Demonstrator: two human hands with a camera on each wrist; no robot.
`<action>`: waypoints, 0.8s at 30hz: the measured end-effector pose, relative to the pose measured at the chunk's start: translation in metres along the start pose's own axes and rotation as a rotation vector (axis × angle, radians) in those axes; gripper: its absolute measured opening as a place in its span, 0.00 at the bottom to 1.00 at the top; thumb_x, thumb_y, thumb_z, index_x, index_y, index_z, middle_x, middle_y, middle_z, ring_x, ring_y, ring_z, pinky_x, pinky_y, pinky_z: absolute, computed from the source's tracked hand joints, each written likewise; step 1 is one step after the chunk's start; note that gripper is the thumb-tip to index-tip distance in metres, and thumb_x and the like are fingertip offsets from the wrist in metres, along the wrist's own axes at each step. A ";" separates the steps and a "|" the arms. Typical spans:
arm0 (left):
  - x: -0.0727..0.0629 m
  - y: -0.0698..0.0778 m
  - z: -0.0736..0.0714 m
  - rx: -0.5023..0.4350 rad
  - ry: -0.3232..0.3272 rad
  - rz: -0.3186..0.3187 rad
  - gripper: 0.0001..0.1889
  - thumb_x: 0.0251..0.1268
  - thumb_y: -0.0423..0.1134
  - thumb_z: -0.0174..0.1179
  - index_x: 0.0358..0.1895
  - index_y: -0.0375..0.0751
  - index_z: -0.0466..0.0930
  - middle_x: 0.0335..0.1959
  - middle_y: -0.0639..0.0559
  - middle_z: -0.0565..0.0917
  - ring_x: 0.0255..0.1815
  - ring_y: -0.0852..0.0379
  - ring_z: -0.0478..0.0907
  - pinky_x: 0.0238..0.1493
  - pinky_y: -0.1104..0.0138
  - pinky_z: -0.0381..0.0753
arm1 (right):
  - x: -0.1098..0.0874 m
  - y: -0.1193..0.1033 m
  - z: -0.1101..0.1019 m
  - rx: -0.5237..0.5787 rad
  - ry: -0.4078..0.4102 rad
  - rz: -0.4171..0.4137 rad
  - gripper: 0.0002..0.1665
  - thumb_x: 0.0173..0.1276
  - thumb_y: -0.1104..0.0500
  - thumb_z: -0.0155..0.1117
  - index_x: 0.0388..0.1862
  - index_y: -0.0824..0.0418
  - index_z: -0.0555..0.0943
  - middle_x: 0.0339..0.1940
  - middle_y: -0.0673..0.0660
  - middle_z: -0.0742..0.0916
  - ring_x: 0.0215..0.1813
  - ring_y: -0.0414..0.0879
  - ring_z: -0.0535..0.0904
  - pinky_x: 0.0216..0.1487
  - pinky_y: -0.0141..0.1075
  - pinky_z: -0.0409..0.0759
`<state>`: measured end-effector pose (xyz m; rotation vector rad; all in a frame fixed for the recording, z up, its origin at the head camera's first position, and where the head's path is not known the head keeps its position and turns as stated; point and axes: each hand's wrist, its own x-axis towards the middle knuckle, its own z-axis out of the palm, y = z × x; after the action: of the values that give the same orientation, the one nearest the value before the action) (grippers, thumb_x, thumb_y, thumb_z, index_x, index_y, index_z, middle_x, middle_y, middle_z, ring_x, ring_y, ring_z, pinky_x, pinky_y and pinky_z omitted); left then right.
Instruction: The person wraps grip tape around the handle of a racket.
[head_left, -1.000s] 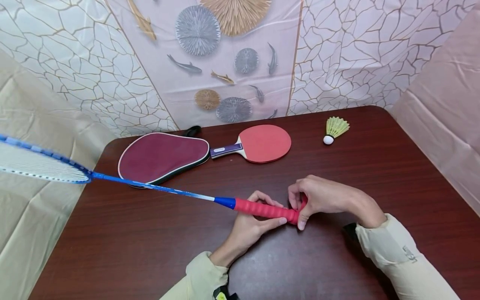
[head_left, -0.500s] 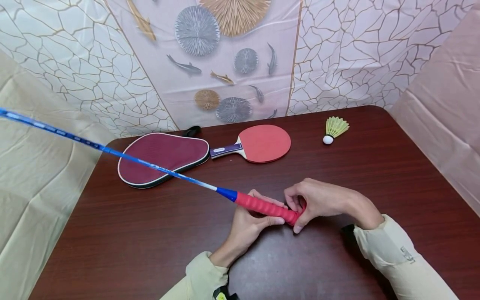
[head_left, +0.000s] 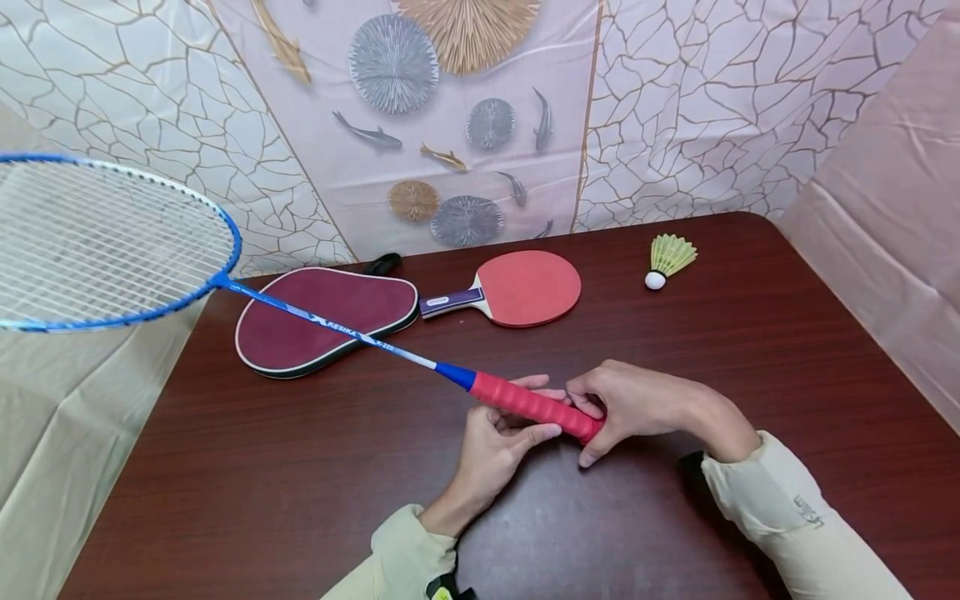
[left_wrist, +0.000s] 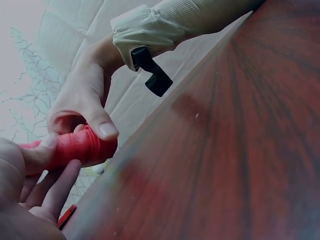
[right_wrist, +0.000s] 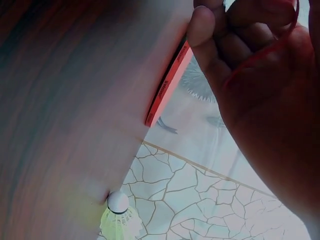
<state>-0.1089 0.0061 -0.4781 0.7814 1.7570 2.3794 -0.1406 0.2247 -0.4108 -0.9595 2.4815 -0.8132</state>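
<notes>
A blue and white badminton racket [head_left: 341, 332] slants across the head view, its strung head raised at the left and partly out of frame. Its ribbed red handle [head_left: 517, 398] lies between my hands, above the tabletop. My left hand [head_left: 487, 450] holds the handle from below, thumb on the near side and fingers on the far side. At the butt end, my right hand [head_left: 648, 404] pinches with thumb and fingers. The left wrist view shows the right thumb on the red wrap [left_wrist: 75, 149]. A thin red strip [right_wrist: 250, 65] curves across the right palm in the right wrist view.
On the dark wood table [head_left: 300, 500], a maroon paddle case [head_left: 322, 312] lies at back left, beside a red table tennis paddle [head_left: 528, 287]. A yellow shuttlecock [head_left: 671, 257] lies at back right. Patterned cloth [head_left: 675, 108] hangs behind the table.
The racket has rolled about its length, so its strung face now shows broadly after being edge-on. Its head has risen at the left. The left fingers have loosened slightly; the right hand has shifted a little.
</notes>
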 end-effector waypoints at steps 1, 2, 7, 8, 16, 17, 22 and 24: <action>0.000 0.000 0.000 -0.016 -0.008 -0.005 0.28 0.57 0.22 0.67 0.62 0.31 0.69 0.51 0.37 0.83 0.53 0.40 0.80 0.50 0.57 0.81 | 0.000 0.000 0.000 -0.008 0.006 0.002 0.28 0.42 0.43 0.84 0.22 0.47 0.70 0.15 0.39 0.71 0.20 0.32 0.64 0.21 0.27 0.61; -0.001 0.000 0.001 -0.036 -0.010 -0.010 0.28 0.58 0.22 0.66 0.62 0.29 0.67 0.52 0.36 0.83 0.54 0.40 0.80 0.51 0.57 0.81 | 0.000 0.001 0.001 -0.015 0.012 0.003 0.28 0.42 0.43 0.84 0.21 0.48 0.69 0.15 0.39 0.70 0.20 0.32 0.63 0.21 0.27 0.61; -0.001 -0.001 0.003 -0.025 0.031 -0.013 0.22 0.58 0.24 0.67 0.54 0.32 0.70 0.48 0.39 0.84 0.52 0.40 0.81 0.49 0.58 0.82 | 0.002 0.002 0.002 -0.030 0.027 -0.001 0.30 0.41 0.43 0.84 0.21 0.49 0.68 0.14 0.39 0.68 0.20 0.32 0.62 0.21 0.27 0.59; 0.000 -0.001 0.003 -0.006 0.040 -0.004 0.21 0.58 0.24 0.67 0.53 0.33 0.71 0.47 0.39 0.85 0.51 0.40 0.81 0.49 0.57 0.82 | 0.002 0.002 0.002 -0.027 0.022 -0.001 0.30 0.41 0.43 0.84 0.21 0.49 0.68 0.15 0.39 0.68 0.20 0.32 0.62 0.21 0.27 0.59; 0.002 -0.005 0.003 -0.007 0.073 0.027 0.18 0.60 0.23 0.65 0.52 0.34 0.71 0.47 0.39 0.85 0.50 0.39 0.81 0.50 0.55 0.81 | -0.004 0.004 -0.012 0.017 0.041 0.006 0.22 0.46 0.48 0.84 0.24 0.47 0.75 0.17 0.41 0.75 0.23 0.35 0.68 0.24 0.30 0.68; 0.002 -0.005 0.002 -0.016 0.079 0.021 0.18 0.60 0.23 0.65 0.52 0.34 0.71 0.47 0.39 0.85 0.50 0.39 0.81 0.50 0.56 0.81 | -0.005 0.004 -0.015 0.014 0.052 0.003 0.20 0.47 0.49 0.83 0.24 0.45 0.76 0.18 0.41 0.76 0.23 0.36 0.69 0.25 0.30 0.69; 0.002 -0.005 0.001 -0.033 0.098 0.004 0.19 0.61 0.24 0.65 0.52 0.34 0.69 0.47 0.38 0.84 0.52 0.38 0.80 0.51 0.57 0.81 | -0.008 0.003 -0.025 -0.008 0.089 -0.043 0.11 0.54 0.53 0.79 0.26 0.43 0.82 0.24 0.38 0.83 0.27 0.36 0.75 0.30 0.31 0.75; 0.002 -0.005 0.001 -0.036 0.090 0.006 0.19 0.61 0.24 0.65 0.52 0.34 0.69 0.47 0.38 0.84 0.52 0.38 0.80 0.51 0.57 0.81 | -0.007 0.003 -0.027 -0.017 0.099 -0.065 0.10 0.55 0.54 0.78 0.28 0.44 0.83 0.27 0.38 0.83 0.29 0.35 0.77 0.32 0.31 0.77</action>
<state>-0.1116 0.0094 -0.4815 0.6865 1.7404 2.4804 -0.1506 0.2422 -0.3915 -1.0339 2.5567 -0.8820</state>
